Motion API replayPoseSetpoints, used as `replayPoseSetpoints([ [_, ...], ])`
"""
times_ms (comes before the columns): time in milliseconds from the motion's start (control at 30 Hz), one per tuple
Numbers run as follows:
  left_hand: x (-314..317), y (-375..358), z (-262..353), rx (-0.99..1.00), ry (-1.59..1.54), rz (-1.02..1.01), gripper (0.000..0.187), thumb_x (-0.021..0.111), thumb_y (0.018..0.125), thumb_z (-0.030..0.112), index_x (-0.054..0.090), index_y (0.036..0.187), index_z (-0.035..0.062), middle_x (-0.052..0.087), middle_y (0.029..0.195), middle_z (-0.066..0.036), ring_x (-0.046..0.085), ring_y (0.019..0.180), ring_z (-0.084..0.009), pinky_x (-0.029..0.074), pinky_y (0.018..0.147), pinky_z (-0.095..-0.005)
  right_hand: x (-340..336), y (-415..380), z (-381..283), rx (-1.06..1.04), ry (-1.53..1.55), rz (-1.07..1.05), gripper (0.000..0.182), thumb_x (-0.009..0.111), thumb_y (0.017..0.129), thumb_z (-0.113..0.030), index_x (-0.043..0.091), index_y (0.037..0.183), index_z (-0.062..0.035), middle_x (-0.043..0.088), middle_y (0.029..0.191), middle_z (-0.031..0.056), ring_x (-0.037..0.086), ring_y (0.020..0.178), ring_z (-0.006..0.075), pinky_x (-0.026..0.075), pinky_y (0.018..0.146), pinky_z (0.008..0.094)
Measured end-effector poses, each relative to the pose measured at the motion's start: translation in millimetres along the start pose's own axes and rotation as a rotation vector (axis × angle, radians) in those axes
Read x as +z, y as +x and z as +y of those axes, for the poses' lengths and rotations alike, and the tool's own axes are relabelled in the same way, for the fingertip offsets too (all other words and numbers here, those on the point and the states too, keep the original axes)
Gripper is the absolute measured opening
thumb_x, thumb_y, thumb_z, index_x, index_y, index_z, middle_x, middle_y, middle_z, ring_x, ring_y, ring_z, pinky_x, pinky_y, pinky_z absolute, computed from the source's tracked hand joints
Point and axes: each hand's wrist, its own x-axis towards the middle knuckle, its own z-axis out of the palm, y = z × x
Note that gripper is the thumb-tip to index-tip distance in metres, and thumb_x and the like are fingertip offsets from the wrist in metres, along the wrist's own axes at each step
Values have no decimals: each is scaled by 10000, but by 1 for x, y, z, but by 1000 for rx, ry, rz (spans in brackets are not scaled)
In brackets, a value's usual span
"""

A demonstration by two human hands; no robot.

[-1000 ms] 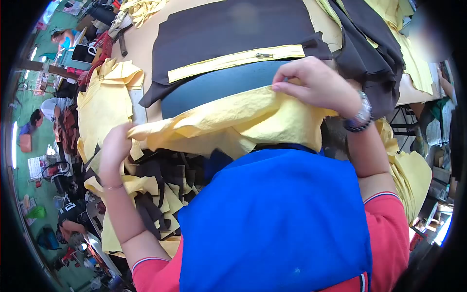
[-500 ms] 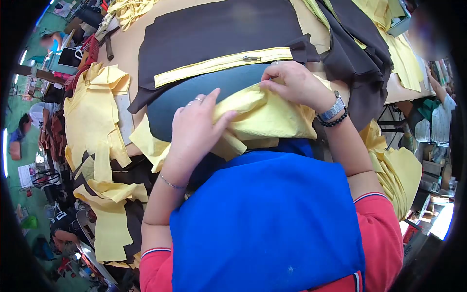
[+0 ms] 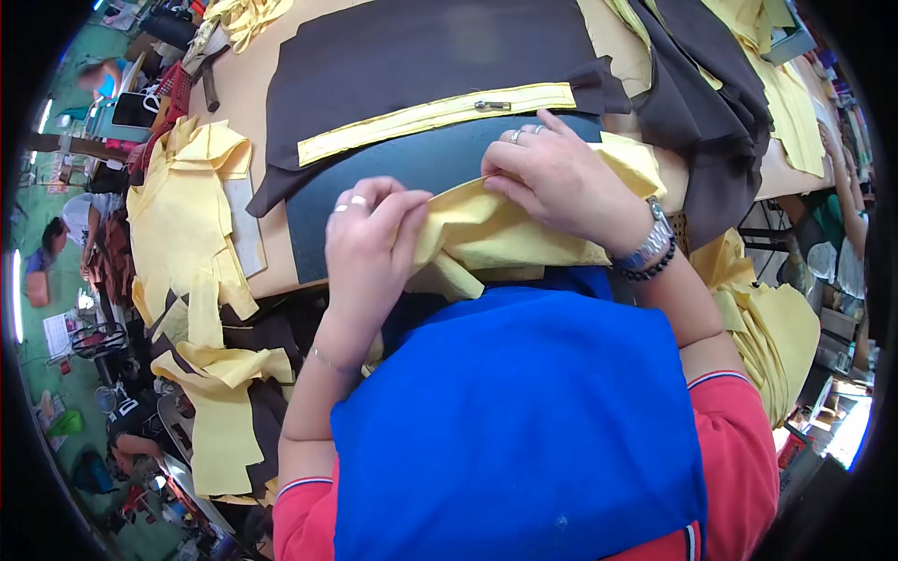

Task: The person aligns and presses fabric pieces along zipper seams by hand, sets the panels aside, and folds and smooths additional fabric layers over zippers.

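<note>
Spread earlier, the left hand (image 3: 369, 238) is now closed on the yellow cloth (image 3: 519, 229), whose edge is also pinched by the right hand (image 3: 571, 192); seemingly light and limp, it is best held taut between both.

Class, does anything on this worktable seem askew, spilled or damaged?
The dark cloth looks askew: bunched right of the zipper strip, flatter centrally. Yellow pieces droop over the table edge. No spill or damage shows.

Left hand (image 3: 368, 238) pinching, fingers curled, right hand (image 3: 557, 178) pinching nearby, one finger extended
</note>
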Motion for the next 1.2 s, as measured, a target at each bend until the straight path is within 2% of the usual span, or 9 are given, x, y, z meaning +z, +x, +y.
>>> replayPoseSetpoints([
  [67, -17, -13, 11, -62, -121, 9, 129, 632, 1028, 154, 680, 1053, 37, 689, 905, -37, 623, 849, -96, 499, 786, -300, -21, 1, -14, 1, 260, -35, 152, 662, 980, -223, 651, 1007, -74, 674, 836, 114, 680, 841, 313, 512, 784, 442],
  [133, -45, -28, 28, -377, -564, -218, 143, 628, 1036, 160, 671, 1050, 24, 673, 920, 0, 596, 859, -71, 484, 784, -273, -33, -1, -26, -66, 516, -33, 170, 671, 984, -208, 653, 1003, -39, 641, 752, 136, 657, 699, 314, 493, 621, 389],
  [267, -103, -37, -15, -687, -1209, -854, 177, 671, 1011, 169, 666, 1056, -2, 661, 969, 8, 563, 888, -38, 464, 800, -219, -50, -2, -34, -42, 734, -270, 194, 693, 1007, -210, 685, 985, -17, 668, 738, 76, 605, 625, 173, 479, 614, 290],
  [367, -126, -39, -34, -1002, -1227, -631, 183, 675, 1013, 163, 681, 1060, -13, 689, 929, 7, 610, 867, -65, 514, 800, -255, -35, 7, -24, 117, 683, -302, 221, 685, 1012, -230, 695, 995, -10, 665, 738, 68, 596, 627, 166, 473, 613, 287],
  [433, -116, -14, -58, -638, -514, -719, 174, 668, 1014, 159, 699, 1027, -12, 717, 899, -16, 650, 836, -79, 536, 777, -284, -14, 15, -23, 124, 517, -200, 231, 666, 1006, -257, 708, 962, -34, 680, 747, 101, 650, 669, 250, 505, 636, 352],
  [567, -72, 32, -33, -17, 720, -243, 162, 637, 980, 190, 720, 1069, 82, 715, 995, -132, 694, 943, -286, 493, 893, -413, 35, 29, 4, 102, 131, 136, 233, 661, 985, -284, 714, 938, -62, 698, 785, 137, 683, 753, 335, 534, 687, 423],
  [733, -11, 53, -19, -126, 468, -190, 218, 628, 1002, 259, 711, 1145, 116, 712, 1114, -95, 666, 1036, -274, 462, 942, -458, 32, 41, 25, 238, 35, 183, 221, 673, 955, -290, 723, 921, -78, 705, 841, 127, 701, 800, 335, 558, 728, 445],
  [933, 30, 57, -45, 96, 502, 223, 241, 626, 1010, 302, 714, 1139, 119, 678, 1128, -90, 652, 1052, -296, 441, 964, -482, 38, 41, 35, 211, -6, 215, 234, 671, 960, -297, 736, 915, -77, 700, 858, 114, 700, 810, 321, 559, 724, 440],
  [1200, 18, 76, -44, -65, 415, -114, 218, 610, 1010, 275, 719, 1117, 120, 701, 1037, -74, 674, 1033, -283, 408, 1043, -542, 46, 38, 46, 166, -82, 262, 241, 663, 963, -296, 751, 895, -83, 694, 881, 94, 696, 800, 309, 563, 725, 433],
])
